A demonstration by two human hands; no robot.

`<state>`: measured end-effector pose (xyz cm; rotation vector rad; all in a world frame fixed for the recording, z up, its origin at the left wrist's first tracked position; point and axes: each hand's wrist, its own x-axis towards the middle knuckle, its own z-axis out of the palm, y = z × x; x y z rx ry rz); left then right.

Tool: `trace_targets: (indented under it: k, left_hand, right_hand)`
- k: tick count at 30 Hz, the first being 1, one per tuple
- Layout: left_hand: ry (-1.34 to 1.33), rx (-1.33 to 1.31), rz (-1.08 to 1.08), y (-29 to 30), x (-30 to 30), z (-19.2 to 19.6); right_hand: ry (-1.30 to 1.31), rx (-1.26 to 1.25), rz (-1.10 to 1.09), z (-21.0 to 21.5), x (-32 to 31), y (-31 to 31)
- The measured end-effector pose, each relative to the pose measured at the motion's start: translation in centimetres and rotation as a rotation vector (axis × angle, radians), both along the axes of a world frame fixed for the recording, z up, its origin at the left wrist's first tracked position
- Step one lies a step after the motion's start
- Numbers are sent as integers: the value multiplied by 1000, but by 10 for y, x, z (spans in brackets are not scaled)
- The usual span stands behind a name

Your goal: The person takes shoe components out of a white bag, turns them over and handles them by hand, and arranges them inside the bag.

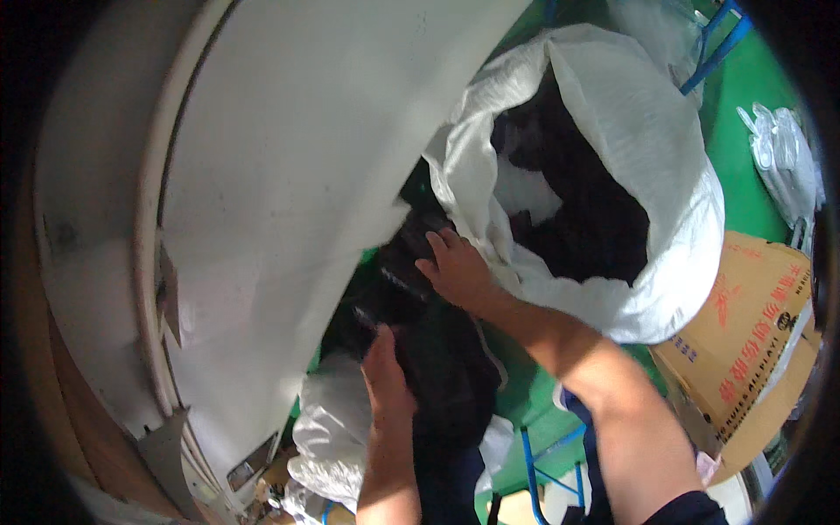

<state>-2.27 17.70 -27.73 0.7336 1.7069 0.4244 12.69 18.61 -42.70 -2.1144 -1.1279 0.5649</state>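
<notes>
A black bundle point(411, 254) with glossy, plastic-like highlights is between my hands, beside the edge of a pale tabletop. My right hand point(459, 271) has its fingers bent over the bundle's right side, thumb apart from them. Lower down, my left hand point(387, 372) is at the bundle's near left side; its fingers are mostly hidden and blurred. More black material point(451, 367) lies below and between my forearms, and where the bundle ends against it I cannot tell. Just beyond my right hand stands a large white sack point(674, 236), wide at the mouth, with black cloth-like pieces point(577, 192) inside.
The pale tabletop point(280, 175) fills the left side. A cardboard box point(744, 350) lies at the right, below some clear plastic bags point(779, 157). White plastic bags point(332, 420) sit beside my left forearm. Blue metal legs point(531, 472) stand on the green floor point(525, 394).
</notes>
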Motion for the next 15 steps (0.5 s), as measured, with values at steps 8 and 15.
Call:
trace_targets:
  k: [8,15]
  left_hand:
    - [-214,266,220,4,21,16]
    - [-289,320,200,7,3,-7]
  right_hand:
    - [641,-60,349,151,6,-124]
    - [285,-12,359,126,-21,-108]
